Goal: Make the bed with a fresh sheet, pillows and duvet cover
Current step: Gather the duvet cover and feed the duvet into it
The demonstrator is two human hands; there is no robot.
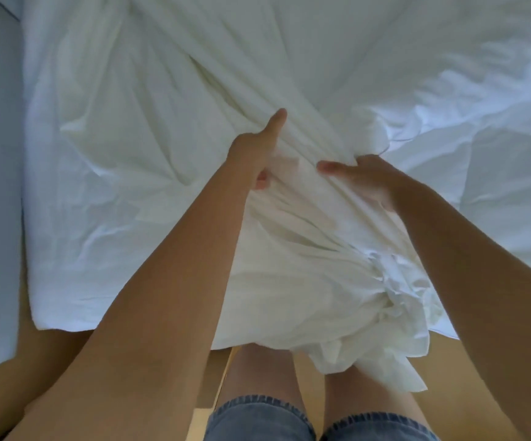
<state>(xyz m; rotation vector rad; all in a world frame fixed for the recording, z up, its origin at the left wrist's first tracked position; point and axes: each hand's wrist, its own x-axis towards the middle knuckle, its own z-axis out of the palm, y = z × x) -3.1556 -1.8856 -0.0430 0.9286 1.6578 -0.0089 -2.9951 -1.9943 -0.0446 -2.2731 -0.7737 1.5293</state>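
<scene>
White sheet [305,237] lies bunched over the near edge of the bed [98,224], its gathered end hanging at the person's knees, with left hand [254,154] and right hand [362,183] both clamped on its folds.

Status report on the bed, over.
Hands: left hand and right hand both grip the sheet. Sheet bunched, spilling over the bed edge. Nothing in the way.

Matt, creased white cotton-like sheet [149,160] — frayed blue denim shorts [257,418].
</scene>
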